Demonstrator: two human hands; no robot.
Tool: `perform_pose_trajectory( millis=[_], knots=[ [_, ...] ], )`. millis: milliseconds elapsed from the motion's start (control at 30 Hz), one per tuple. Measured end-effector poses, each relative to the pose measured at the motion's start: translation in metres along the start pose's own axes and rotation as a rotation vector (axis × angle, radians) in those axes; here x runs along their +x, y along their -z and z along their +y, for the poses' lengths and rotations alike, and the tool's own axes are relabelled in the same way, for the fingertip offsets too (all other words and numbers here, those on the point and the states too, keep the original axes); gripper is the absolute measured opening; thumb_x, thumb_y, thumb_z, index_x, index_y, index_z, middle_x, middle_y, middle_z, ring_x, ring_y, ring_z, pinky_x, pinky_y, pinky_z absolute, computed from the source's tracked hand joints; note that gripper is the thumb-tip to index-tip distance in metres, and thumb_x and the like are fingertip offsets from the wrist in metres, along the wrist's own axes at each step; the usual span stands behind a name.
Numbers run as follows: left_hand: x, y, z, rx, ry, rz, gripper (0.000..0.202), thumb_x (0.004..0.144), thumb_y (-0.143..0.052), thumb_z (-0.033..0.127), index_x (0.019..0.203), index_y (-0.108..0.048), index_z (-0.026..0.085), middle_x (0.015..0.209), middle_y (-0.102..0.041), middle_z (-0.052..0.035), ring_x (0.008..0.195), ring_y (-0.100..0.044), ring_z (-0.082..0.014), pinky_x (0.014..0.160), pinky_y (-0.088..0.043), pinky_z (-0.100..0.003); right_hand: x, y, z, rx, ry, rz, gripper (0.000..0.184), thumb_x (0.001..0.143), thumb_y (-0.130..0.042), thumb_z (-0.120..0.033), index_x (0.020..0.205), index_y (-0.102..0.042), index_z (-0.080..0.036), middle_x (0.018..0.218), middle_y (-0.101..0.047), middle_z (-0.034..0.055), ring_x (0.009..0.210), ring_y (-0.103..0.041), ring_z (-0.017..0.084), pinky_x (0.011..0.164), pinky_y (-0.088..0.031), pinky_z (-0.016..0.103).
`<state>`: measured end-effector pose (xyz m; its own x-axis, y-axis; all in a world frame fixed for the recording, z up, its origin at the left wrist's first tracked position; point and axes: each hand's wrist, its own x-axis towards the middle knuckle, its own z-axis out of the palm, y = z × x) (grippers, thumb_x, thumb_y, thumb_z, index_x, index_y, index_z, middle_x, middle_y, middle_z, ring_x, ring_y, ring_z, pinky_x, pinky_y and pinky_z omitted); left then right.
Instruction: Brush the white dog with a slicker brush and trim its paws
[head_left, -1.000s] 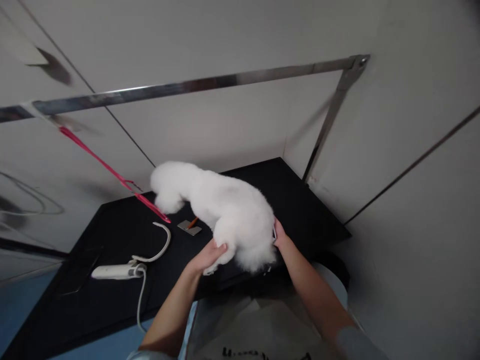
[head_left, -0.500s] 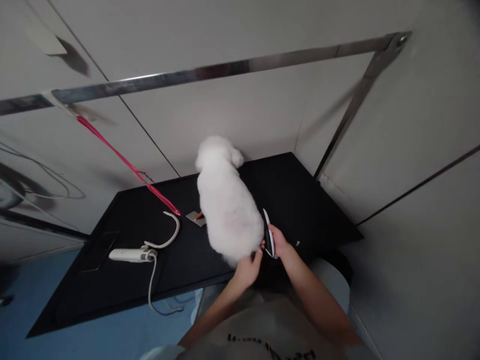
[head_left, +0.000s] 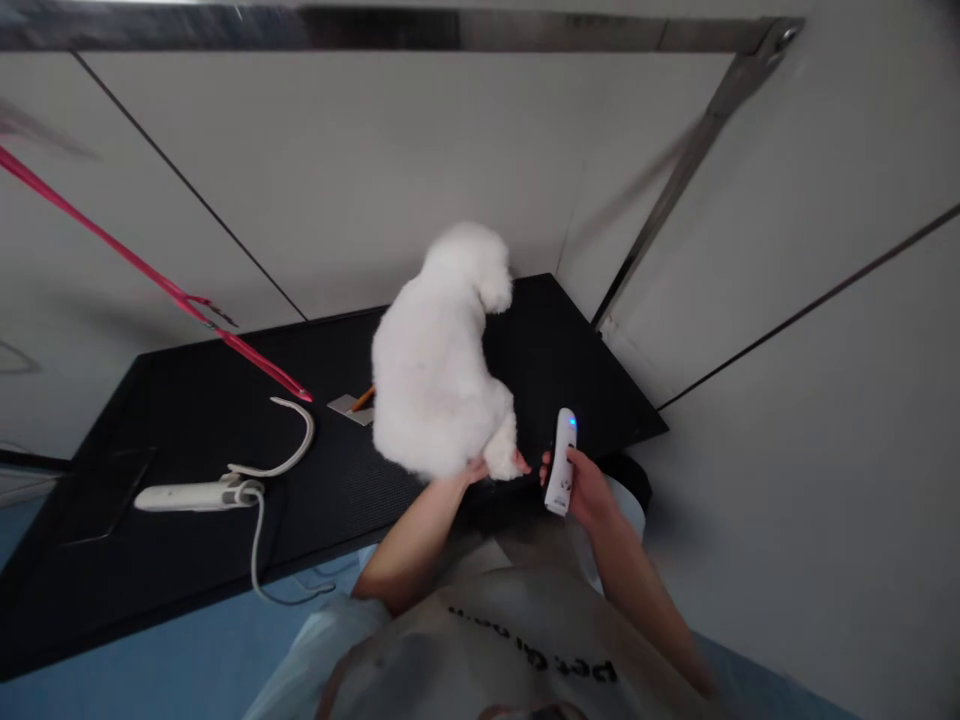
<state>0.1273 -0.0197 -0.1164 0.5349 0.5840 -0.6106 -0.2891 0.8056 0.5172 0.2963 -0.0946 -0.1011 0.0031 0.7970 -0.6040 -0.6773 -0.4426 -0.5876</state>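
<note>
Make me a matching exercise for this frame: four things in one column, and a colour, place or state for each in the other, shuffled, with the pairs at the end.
Things
1. dog
2. clipper
3. strap
4. rail

Descriptions
A. pinkish red, slanting down at the left of the picture
B. in the right hand, with a blue light showing
C. shiny metal, running across the top of the picture
D. fluffy and white, on the black table

Pairs: 1-D, 2-B, 3-A, 4-C

Fluffy white dog [head_left: 431, 370] on table [head_left: 547, 350]; white clipper [head_left: 561, 470], blue light [head_left: 573, 421] on.
</note>
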Motion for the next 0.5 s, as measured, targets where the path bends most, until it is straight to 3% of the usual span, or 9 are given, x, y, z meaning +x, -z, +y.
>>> perform_pose_trajectory(
  millis=[100,167,233,333,500],
  knots=[
    [0.003,-0.005,0.005,0.091,0.078,-0.024,0.045,0.091,-0.023,0.027,0.064,-0.056,0.016,0.064,-0.065,-0.0037,0.080,-0.071,-0.0192,0.076,-0.053,-0.039,-0.015,0.012,-0.003,0.129,0.063,0.002,0.017,0.084,-0.051,-0.025,0.092,-0.065,-0.019,0.079,-0.072,0.0031,0.069,-0.069,0.017,0.062,-0.058,0.030],
    [0.003,-0.006,0.008,0.135,0.129,-0.047,0.053,0.092,-0.014,0.026,0.064,-0.056,0.012,0.067,-0.064,-0.0032,0.087,-0.070,-0.0196,0.079,-0.050,-0.041,-0.021,0.017,0.000,0.169,0.070,-0.018,0.019,0.086,-0.052,-0.030,0.098,-0.063,-0.021,0.086,-0.073,0.0031,0.076,-0.070,0.018,0.068,-0.059,0.032],
    [0.002,-0.007,0.009,0.160,0.174,-0.076,0.063,0.090,-0.001,0.021,0.063,-0.055,0.007,0.067,-0.062,-0.0031,0.091,-0.068,-0.0200,0.080,-0.047,-0.042,-0.025,0.020,0.007,0.173,0.063,0.010,0.021,0.088,-0.052,-0.037,0.098,-0.062,-0.021,0.081,-0.071,0.0026,0.071,-0.069,0.018,0.065,-0.059,0.033],
    [-0.002,-0.007,0.012,0.134,0.194,-0.104,0.063,0.095,-0.004,0.031,0.065,-0.055,0.009,0.066,-0.062,-0.0017,0.087,-0.069,-0.0196,0.079,-0.048,-0.044,-0.028,0.022,0.020,0.177,0.114,0.083,0.017,0.086,-0.055,-0.035,0.096,-0.061,-0.023,0.074,-0.069,-0.0003,0.065,-0.067,0.017,0.063,-0.058,0.032],
    [-0.016,-0.009,0.029,-0.114,0.071,-0.157,0.059,0.098,-0.021,0.049,0.066,-0.057,0.014,0.060,-0.062,-0.0058,0.072,-0.069,-0.0231,0.078,-0.052,-0.048,-0.037,0.024,0.038,0.036,0.316,0.086,0.031,0.074,-0.067,-0.034,0.103,-0.059,-0.026,0.108,-0.070,0.0036,0.098,-0.067,0.022,0.089,-0.054,0.039]
  ],
)
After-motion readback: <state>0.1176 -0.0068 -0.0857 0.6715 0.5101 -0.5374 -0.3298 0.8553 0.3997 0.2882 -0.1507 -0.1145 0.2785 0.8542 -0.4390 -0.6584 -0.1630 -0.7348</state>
